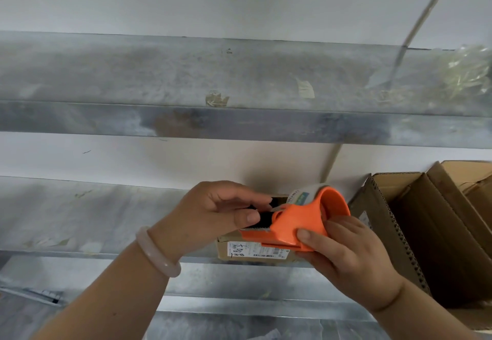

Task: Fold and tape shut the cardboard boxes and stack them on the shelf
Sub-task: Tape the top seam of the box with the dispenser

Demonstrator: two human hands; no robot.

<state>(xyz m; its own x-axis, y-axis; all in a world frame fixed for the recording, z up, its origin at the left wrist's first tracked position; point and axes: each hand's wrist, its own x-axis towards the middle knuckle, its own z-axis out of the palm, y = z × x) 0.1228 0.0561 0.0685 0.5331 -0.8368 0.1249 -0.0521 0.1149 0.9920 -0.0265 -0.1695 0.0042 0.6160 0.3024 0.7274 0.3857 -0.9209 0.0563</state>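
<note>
An orange tape dispenser [300, 222] with a roll of clear tape is held in front of the metal shelf. My right hand [343, 257] grips its body from below and behind. My left hand [218, 212], with a pale bangle on the wrist, pinches the loose tape end at the dispenser's toothed blade. Behind and below the dispenser a small cardboard box [253, 249] with a white label lies on the middle shelf [80, 233]; most of its top is hidden by my hands.
To the right stand open cardboard boxes [415, 233] with raised flaps. The upper shelf [186, 81] carries tape scraps and a crumpled clear plastic bag [466, 73] at the far right. A white wall backs the shelves.
</note>
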